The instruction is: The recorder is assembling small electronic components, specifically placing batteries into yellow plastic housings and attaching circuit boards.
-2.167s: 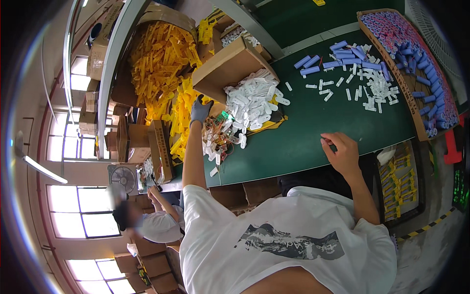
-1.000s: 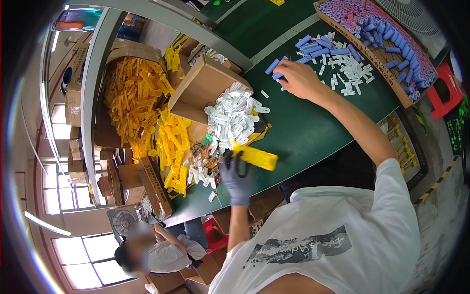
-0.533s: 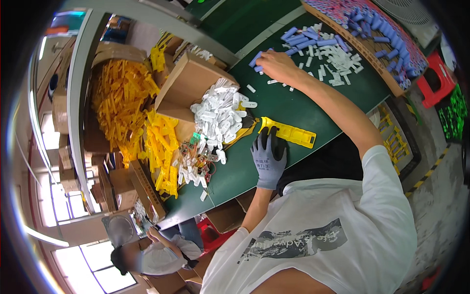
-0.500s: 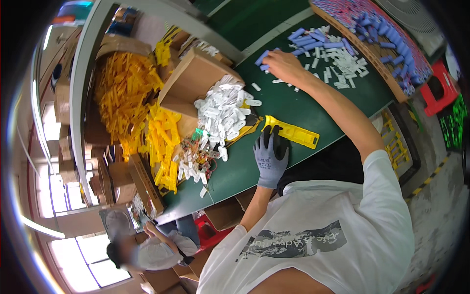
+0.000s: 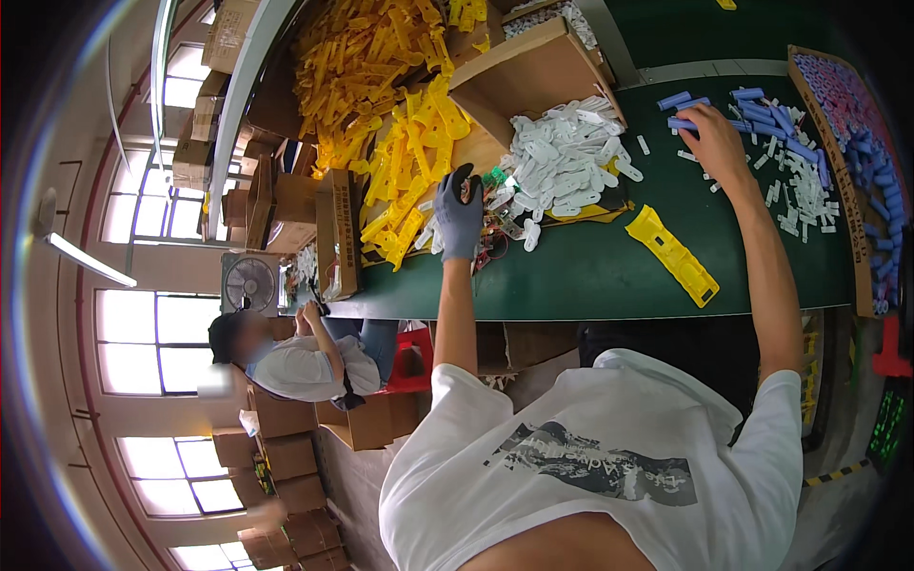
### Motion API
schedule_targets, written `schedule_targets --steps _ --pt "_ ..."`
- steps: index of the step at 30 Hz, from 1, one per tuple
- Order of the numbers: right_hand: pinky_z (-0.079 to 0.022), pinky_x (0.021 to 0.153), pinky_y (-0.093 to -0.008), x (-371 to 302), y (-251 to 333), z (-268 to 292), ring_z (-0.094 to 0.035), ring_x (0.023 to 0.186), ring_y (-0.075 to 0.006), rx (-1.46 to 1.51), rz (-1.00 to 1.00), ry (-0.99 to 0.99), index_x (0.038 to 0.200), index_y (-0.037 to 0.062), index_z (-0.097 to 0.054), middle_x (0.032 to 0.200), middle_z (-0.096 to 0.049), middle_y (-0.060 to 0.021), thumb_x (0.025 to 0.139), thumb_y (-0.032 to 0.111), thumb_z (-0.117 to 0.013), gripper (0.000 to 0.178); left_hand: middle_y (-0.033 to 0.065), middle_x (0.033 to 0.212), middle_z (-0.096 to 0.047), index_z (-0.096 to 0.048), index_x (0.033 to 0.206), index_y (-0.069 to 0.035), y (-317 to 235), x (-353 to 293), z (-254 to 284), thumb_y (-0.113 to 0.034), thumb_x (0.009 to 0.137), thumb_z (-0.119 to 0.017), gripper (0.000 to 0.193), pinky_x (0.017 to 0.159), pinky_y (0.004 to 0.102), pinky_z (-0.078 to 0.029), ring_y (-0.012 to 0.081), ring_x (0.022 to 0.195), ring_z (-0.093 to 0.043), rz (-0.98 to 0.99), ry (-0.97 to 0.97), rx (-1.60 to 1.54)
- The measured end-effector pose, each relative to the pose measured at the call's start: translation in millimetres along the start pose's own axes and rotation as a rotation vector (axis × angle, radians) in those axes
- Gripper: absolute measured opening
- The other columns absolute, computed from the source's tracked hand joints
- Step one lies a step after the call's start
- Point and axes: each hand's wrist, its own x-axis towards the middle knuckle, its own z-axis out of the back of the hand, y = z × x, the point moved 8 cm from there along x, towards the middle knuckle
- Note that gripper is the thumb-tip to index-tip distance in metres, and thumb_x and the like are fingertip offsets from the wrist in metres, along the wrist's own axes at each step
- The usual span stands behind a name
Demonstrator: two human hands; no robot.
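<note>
Right hand at the blue cylinders, left glove beside the wire tangle

In the head view, a long yellow holder [image 5: 672, 255] lies alone on the green table [image 5: 571, 290], set at a slant, with neither hand touching it. Beyond it, the bare right hand [image 5: 716, 143] bends its fingers down onto a blue cylinder [image 5: 680, 124]; fingertips and cylinder appear to touch, but whether they pinch it cannot be told. More blue cylinders [image 5: 781, 119] and a scatter of small white pieces [image 5: 804, 195] lie beyond the holder to its right, and a carton of cylinders [image 5: 862, 162] stands farther right.

Well to the holder's left, the gloved left hand [image 5: 459, 214] has its fingers curled; whether it grips anything cannot be told. It is next to a tangle of wires [image 5: 495, 246]. Between that hand and the holder sits a heap of white parts [image 5: 571, 162]; a yellow pile [image 5: 419, 143] lies farther left of the holder.
</note>
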Motion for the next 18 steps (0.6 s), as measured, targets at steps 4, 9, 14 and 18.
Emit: schedule_targets --steps 4,9,14,18 --pt "-0.051 0.082 -0.0382 -3.8 -8.0 1.7 -0.061 0.097 -0.0302 0.024 -0.005 -0.023 0.104 0.0028 -0.065 0.102 -0.064 -0.0105 0.082 0.010 -0.068 0.023 0.0149 0.106 -0.067 -0.068 0.107 -0.008 5.0 38.3 -63.9 -0.027 0.078 -0.069 0.035 0.086 0.0419 -0.048 0.0348 0.099 -0.061 -0.173 0.411 0.211" --pt "-0.050 0.083 -0.0389 -7.1 -6.2 -0.5 -0.061 0.097 -0.0305 0.052 -0.008 -0.017 0.104 0.0030 -0.065 0.102 -0.064 -0.0113 0.083 0.012 -0.068 0.023 0.0138 0.097 -0.070 -0.070 0.099 -0.004 18.2 64.6 -43.5 -0.021 0.077 -0.071 0.028 0.081 0.0358 -0.051 0.0287 0.087 -0.066 -0.056 0.387 0.118" --pt "-0.051 0.082 -0.0384 -14.0 -17.8 11.6 -0.062 0.096 -0.0307 0.047 -0.107 -0.006 0.105 0.0041 -0.065 0.103 -0.064 -0.0110 0.085 0.013 -0.066 0.022 0.0082 0.096 -0.071 -0.068 0.099 0.004 -38.1 77.9 60.9 0.007 0.080 -0.064 0.019 0.081 0.0273 -0.051 0.0151 0.085 -0.065 0.052 -0.185 -0.400" --pt "-0.052 0.075 -0.0350 -5.8 -1.6 22.3 -0.066 0.087 -0.0278 0.160 -0.080 -0.101 0.102 0.0046 -0.066 0.098 -0.067 -0.0088 0.088 0.016 -0.064 0.018 0.0122 0.103 -0.069 -0.064 0.107 0.007 -59.4 54.9 126.3 0.013 0.079 -0.062 0.029 0.088 0.0276 -0.052 0.0182 0.094 -0.066 0.031 -0.397 -0.634"
